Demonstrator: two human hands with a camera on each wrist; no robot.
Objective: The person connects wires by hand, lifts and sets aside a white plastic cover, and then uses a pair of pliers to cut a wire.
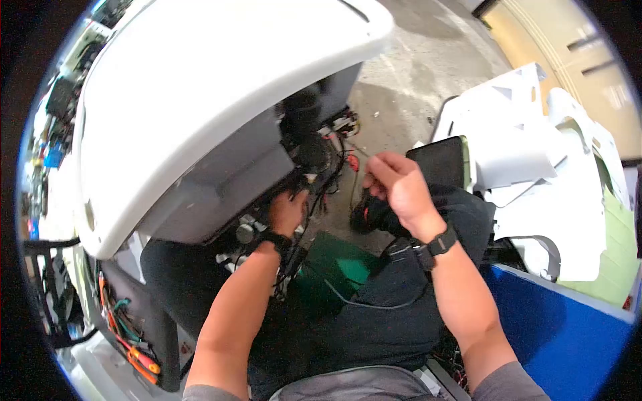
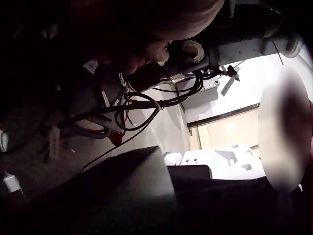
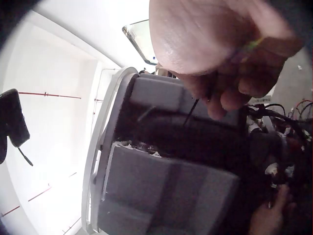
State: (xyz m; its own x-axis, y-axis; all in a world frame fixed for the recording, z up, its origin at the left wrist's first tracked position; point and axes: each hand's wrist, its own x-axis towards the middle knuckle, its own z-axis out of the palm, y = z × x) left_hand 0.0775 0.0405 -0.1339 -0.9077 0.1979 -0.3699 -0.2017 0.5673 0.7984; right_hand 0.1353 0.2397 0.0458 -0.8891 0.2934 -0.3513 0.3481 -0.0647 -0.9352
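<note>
My left hand (image 1: 289, 212) reaches in under a large white shell (image 1: 221, 87), among dark cables and connectors. Its fingertips are beside a pale round fitting (image 2: 193, 50) in the left wrist view; shadow hides what they touch, and I cannot tell whether they grip anything. To the right, my right hand (image 1: 400, 187) is raised over the knee with its fingers curled. Between those fingers, a thin dark rod-like piece (image 3: 191, 111) sticks out in the right wrist view. Black cables (image 2: 146, 105) loop below the left hand, with a red connector (image 2: 115, 138) among them.
White moulded panels (image 1: 535, 174) lie at the right, beside a dark flat-screened device (image 1: 438, 164). A blue bin wall (image 1: 555, 327) stands at lower right. Orange-handled tools (image 1: 144, 361) sit at lower left. Between the legs is a green surface (image 1: 341, 260) crossed by a grey cable (image 1: 374, 306).
</note>
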